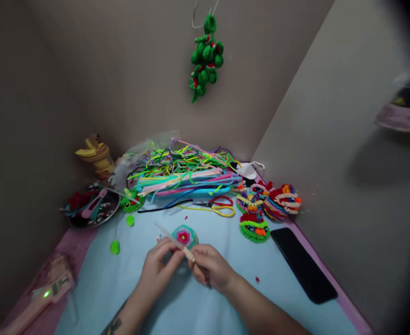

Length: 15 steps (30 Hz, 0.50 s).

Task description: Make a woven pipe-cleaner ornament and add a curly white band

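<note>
Both hands work on a slim translucent stick that points up and to the left, above the blue cloth. Around its lower end sits a cream pipe cleaner coil. My left hand pinches the stick just beside the coil with thumb and fingers. My right hand is closed at the coil's lower end; its curled fingers hide part of what it holds. Just behind the fingertips lies a round coiled piece in teal, pink and red, partly covered by the stick.
Pipe cleaners are heaped at the back, with scissors before them. Finished colourful pieces and a black phone lie right. A metal plate, green bits and a lit pink glue gun are left.
</note>
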Each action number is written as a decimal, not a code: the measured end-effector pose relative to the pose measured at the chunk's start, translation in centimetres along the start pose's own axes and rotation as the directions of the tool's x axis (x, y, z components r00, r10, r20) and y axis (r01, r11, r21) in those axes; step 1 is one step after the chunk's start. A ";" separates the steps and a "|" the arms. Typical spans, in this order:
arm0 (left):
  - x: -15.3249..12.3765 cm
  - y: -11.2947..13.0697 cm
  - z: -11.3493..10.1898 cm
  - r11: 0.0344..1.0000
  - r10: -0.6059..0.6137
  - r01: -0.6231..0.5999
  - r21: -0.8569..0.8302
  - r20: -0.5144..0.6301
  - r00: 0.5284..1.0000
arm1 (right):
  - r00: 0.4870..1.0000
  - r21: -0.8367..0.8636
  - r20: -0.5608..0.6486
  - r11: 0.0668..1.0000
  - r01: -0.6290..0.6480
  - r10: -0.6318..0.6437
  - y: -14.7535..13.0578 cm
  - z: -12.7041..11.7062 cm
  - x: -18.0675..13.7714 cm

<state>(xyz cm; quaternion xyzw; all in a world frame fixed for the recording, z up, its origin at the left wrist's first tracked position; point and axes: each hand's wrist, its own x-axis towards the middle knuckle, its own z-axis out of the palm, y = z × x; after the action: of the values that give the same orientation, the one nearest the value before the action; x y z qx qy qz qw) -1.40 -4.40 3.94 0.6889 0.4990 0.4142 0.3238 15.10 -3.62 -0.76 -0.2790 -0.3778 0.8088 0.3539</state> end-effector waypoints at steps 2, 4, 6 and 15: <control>-0.1 -0.2 0.0 1.000 0.022 -0.022 -0.006 0.004 1.000 | 1.000 -0.014 0.003 1.000 0.004 -0.004 0.7 -0.4 -0.1; 0.0 -0.4 0.0 0.999 0.034 -0.033 -0.021 0.040 0.999 | 1.000 -0.061 0.018 0.998 -0.006 0.007 1.2 -0.8 -0.2; 0.0 -0.5 0.0 0.998 0.053 -0.051 -0.042 0.049 0.997 | 0.998 -0.111 0.050 0.993 -0.027 0.033 1.4 -1.1 -0.4; 0.2 -0.1 -0.2 0.998 0.002 0.000 -0.062 0.023 1.000 | 0.999 -0.150 0.033 0.988 -0.034 0.040 0.9 -0.4 -0.4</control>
<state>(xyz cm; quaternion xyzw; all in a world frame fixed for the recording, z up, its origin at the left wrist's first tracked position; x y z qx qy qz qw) -1.54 -4.14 4.03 0.6836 0.4817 0.4216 0.3506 15.28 -4.17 -1.66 -0.2971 -0.4384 0.7895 0.3101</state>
